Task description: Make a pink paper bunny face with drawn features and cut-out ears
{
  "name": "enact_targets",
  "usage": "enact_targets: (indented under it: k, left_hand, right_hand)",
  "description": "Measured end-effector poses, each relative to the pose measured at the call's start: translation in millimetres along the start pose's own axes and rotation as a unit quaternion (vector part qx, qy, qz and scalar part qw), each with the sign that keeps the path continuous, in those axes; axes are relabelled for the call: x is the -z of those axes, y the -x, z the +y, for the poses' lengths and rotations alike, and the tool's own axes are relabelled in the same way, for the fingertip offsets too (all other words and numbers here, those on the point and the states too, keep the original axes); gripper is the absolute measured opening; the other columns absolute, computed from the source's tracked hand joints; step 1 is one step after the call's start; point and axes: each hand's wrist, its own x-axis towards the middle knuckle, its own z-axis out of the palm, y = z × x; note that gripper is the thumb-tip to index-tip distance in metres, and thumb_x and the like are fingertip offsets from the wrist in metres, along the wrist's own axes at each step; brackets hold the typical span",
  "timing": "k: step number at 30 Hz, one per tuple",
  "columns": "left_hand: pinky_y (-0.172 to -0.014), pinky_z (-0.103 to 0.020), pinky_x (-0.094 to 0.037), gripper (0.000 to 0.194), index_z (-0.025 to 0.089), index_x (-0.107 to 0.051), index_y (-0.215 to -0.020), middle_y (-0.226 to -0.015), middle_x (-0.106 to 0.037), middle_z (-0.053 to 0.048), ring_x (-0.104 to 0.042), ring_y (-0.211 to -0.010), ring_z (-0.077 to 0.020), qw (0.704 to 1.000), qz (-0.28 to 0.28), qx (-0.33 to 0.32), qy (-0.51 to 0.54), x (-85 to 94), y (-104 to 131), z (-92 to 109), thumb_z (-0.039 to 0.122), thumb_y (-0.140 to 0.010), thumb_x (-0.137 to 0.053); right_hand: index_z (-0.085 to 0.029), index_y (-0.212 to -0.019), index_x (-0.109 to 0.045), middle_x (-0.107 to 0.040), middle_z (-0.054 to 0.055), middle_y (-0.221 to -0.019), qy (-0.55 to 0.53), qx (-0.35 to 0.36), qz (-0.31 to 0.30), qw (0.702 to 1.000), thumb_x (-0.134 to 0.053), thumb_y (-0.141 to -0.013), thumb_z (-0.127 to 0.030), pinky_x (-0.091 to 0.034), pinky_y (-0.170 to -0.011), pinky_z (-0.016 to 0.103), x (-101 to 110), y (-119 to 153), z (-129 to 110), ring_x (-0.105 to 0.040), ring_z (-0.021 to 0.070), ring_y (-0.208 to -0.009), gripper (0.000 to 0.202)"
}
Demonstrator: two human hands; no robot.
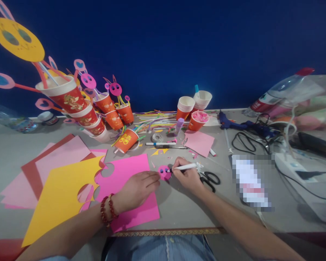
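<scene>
A small pink paper disc (164,173) with two dark blue eyes lies on the grey table. My right hand (187,174) is closed around a white marker (187,166), its dark tip at the disc's right eye. My left hand (139,188) lies flat with fingers stretched out, fingertips at the disc's left edge. It rests over a bright pink sheet (143,214) with round cut-outs. Black-handled scissors (210,179) lie just right of my right hand, their blades partly hidden by it.
Yellow sheet (54,195) and pink and red sheets overlap at left. Decorated cups (70,96) with paper faces stand behind them. Further back are a tipped cup (126,140), pipe cleaners (154,117), a glue stick (179,125) and stacked cups (185,107). A glue gun (232,122), cables and a pixelated object (251,181) occupy the right.
</scene>
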Motion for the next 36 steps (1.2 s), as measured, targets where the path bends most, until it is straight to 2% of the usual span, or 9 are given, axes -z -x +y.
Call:
enact_targets:
  k: [25,36]
  left_hand:
    - [-0.104,-0.04,-0.053,0.035,0.01,-0.062,-0.117,-0.127,-0.067,-0.014,-0.06,-0.122,-0.0248,1.0,0.002,0.002,-0.002,-0.4,0.5,-0.3,0.004,-0.091,-0.039]
    - [-0.104,-0.04,-0.053,0.037,0.013,-0.061,-0.119,-0.128,-0.067,-0.013,-0.06,-0.123,-0.0233,1.0,-0.004,0.009,-0.003,-0.1,1.0,0.1,0.004,-0.089,-0.04]
  right_hand:
    - [-0.023,-0.063,-0.049,-0.046,-0.003,-0.057,-0.024,-0.008,0.011,1.0,-0.055,-0.075,-0.015,-0.031,-0.053,0.028,1.9,-0.7,-5.9,-0.041,0.0146,-0.056,0.016]
    - [-0.024,-0.063,-0.048,-0.046,-0.004,-0.058,-0.028,-0.009,0.014,0.999,-0.055,-0.075,-0.014,-0.031,-0.053,0.029,1.7,-0.5,-3.6,-0.041,0.0151,-0.056,0.017]
